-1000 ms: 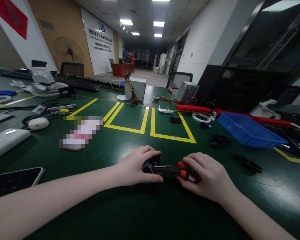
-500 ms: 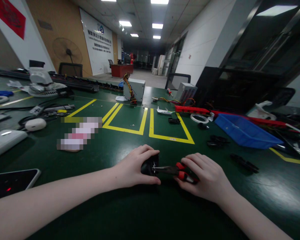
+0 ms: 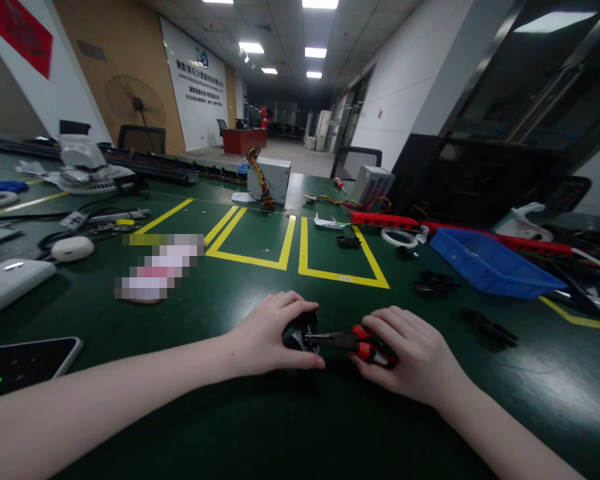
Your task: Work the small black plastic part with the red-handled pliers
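Note:
Near the front of the green table, my left hand grips a small black plastic part between thumb and fingers. Bright metal bits show on the side of the part that faces right. My right hand is closed on red-and-black handled pliers. The narrow jaws of the pliers point left and reach the metal bits on the black part. Whether the jaws pinch a piece there is too small to tell. The far side of the black part is hidden by my left hand.
A blue bin stands to the right, with black plastic pieces before it. Yellow tape marks boxes on the table. A power supply stands farther back. At left lie a phone and a white earbud case.
Both hands stay nearly in place, still holding the black part and the pliers. The small light on the device at lower left has turned from red to green.

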Demonstrator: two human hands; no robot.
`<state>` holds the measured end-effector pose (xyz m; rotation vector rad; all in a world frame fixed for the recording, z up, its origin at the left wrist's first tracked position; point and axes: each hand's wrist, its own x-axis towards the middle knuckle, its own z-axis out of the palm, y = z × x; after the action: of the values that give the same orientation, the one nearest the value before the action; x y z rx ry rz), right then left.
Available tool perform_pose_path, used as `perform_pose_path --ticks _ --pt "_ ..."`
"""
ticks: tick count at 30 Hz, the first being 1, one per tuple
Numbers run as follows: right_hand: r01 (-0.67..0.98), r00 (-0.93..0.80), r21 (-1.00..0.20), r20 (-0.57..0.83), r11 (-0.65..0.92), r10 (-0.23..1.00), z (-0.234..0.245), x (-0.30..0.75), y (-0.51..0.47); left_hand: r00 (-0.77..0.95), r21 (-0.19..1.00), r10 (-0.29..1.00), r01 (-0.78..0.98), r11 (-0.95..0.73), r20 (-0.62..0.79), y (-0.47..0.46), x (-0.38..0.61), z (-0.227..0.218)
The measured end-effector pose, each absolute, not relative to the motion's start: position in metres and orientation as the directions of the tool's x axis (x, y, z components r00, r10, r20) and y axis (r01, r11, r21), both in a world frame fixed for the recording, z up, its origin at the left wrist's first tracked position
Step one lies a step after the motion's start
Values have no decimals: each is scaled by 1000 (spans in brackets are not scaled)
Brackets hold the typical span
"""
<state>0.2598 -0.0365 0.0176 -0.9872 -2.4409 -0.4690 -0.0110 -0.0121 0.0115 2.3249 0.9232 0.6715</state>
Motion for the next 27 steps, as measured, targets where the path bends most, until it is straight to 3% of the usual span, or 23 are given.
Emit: perform_pose_path --ticks 15,21,27 --pt "689 -677 161 489 707 549 17 266 -32 688 504 690 524 -686 224 -7 -12 2" --pt "651 -703 206 527 731 477 14 275 -25 728 521 624 429 -738 285 -6 -15 8" --pt "657 -696 202 532 726 482 12 279 -22 814 470 497 327 -820 302 -6 -17 9"
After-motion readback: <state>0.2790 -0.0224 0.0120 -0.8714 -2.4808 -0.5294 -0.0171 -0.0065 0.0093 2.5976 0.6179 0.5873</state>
